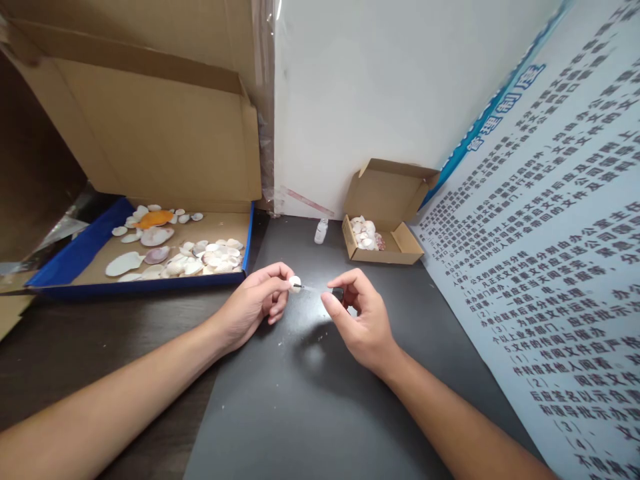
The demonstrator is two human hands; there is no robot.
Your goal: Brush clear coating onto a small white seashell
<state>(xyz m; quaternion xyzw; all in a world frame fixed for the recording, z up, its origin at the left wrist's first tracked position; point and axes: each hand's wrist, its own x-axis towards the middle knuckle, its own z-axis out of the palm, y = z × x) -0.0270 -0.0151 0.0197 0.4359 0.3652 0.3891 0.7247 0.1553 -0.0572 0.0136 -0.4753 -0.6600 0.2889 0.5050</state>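
Between the fingertips of my left hand is a small white seashell. My right hand pinches the black cap of a small applicator brush. Its thin, clear stem points left, and the dark tip lies over the shell's face. Both hands are raised above the dark grey mat. Beyond them stands a small clear bottle with a whitish label; it appears to have no cap on.
At left, an open blue-edged cardboard box holds many shells and an orange one. A smaller open carton with white shells stands back right. A printed sign leans along the right side. White crumbs dot the mat.
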